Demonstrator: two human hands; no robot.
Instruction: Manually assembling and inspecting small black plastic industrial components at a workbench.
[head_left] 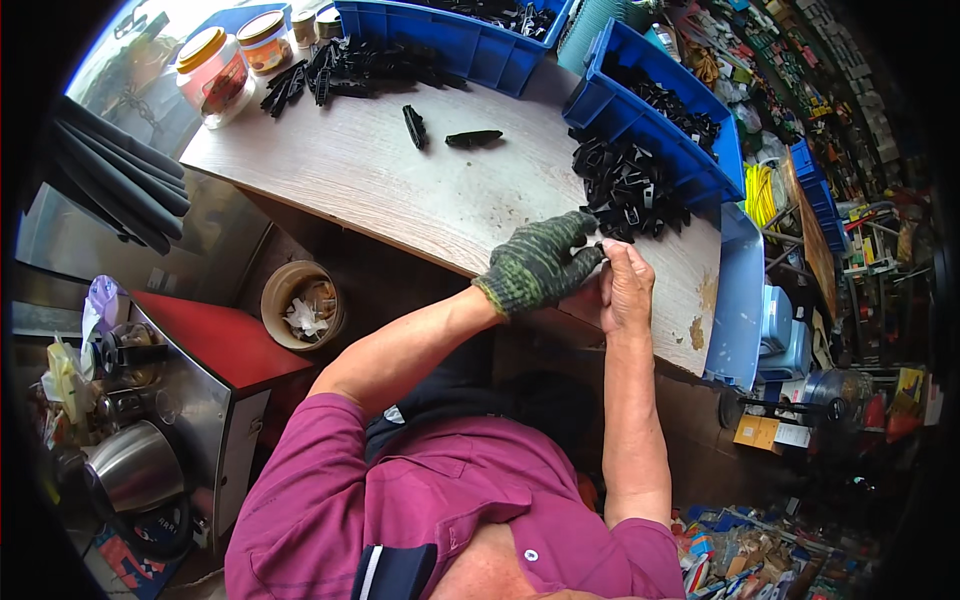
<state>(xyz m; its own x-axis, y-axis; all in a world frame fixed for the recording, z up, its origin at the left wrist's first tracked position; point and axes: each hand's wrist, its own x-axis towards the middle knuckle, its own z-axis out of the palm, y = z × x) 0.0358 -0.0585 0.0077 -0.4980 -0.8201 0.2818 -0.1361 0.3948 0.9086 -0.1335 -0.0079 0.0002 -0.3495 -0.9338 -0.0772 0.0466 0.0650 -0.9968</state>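
My left hand [540,262], in a green and black knit glove, meets my bare right hand [627,285] over the table's near edge. Both are closed, fingertips pinching a small black plastic piece [600,246] that the fingers mostly cover. Just beyond them lies a heap of loose black plastic parts [625,190], some with slots. Farther left on the tabletop rest two longer black plastic pieces [414,128], apart from each other. A pile of similar long black pieces [345,72] lies at the far left.
Blue bins [640,120] of black parts stand along the table's far side. Jars [213,75] occupy its far left corner. Below the table's left side is a waste bucket [272,310]; a metal kettle [135,468] sits at the lower left. Cluttered shelves line the right.
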